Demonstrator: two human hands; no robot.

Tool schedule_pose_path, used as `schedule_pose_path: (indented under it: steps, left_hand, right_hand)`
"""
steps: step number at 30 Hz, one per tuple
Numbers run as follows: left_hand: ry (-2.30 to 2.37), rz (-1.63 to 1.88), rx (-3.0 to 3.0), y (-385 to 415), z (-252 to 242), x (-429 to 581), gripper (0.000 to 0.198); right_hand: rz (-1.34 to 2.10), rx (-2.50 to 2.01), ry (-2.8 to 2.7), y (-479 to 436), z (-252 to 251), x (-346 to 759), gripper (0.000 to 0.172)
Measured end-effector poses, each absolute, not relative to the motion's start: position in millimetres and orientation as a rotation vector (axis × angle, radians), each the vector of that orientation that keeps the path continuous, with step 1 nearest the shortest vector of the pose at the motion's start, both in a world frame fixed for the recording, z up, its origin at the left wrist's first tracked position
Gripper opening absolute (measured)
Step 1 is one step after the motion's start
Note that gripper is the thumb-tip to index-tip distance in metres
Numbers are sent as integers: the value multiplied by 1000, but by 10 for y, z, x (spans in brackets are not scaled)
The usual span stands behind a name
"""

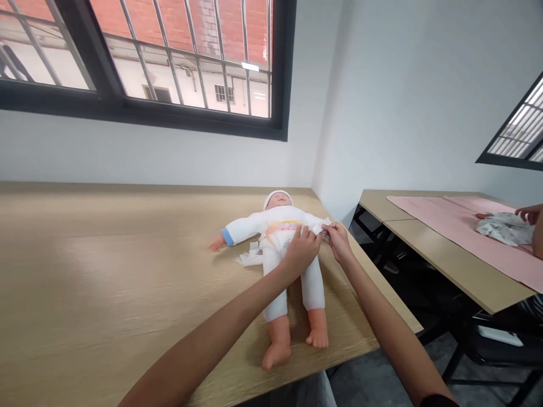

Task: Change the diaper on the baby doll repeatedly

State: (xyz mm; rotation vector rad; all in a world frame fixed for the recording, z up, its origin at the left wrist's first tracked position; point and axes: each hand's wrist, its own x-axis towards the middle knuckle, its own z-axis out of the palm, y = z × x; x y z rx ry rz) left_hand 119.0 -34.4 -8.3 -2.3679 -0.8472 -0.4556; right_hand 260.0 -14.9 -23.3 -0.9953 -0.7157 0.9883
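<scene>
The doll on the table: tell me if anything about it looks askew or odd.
The diaper is not on evenly: crumpled white edges stick out flat on the table beside the doll, at its hip. The left hand presses on the waist and the right hand pinches the diaper's other edge. Nothing looks spilled or damaged.

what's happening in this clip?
A person has a baby doll lying face up on a wooden table, dressed in white. The left hand rests on the diaper at the doll's waist; the right hand pinches the diaper's side tab by the table edge. At the next table, another person's hand touches a patterned cloth bundle on a pink mat.
</scene>
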Motion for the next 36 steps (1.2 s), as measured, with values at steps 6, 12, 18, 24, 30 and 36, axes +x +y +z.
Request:
schedule_pose_path:
  steps: [6, 12, 18, 24, 30, 36]
  left_hand:
    - [-822, -440, -2354, -393, -71, 1197, 23]
    - [-731, -386, -2401, -333, -45, 1181, 22]
    - [-736, -442, -2439, -291, -61, 1178, 25]
    - [-836, -501, -2408, -278, -77, 1196, 32]
    - [-890, -466, -2408, -288, -39, 1193, 40]
    - [-870, -433, -2435, -324, -67, 1232, 33]
  right_hand:
    - [1034, -1040, -612, -117, -307, 2663, 23]
    - [973, -1037, -676, -148, -217, 2628, 27]
    - [927, -1037, -725, -189, -142, 2588, 29]
    - [903, -1026, -768, -198, -142, 2583, 35]
    - [894, -1008, -844, -222, -140, 2527, 36]
    - [896, -1063, -743, -196, -179, 2537, 30]
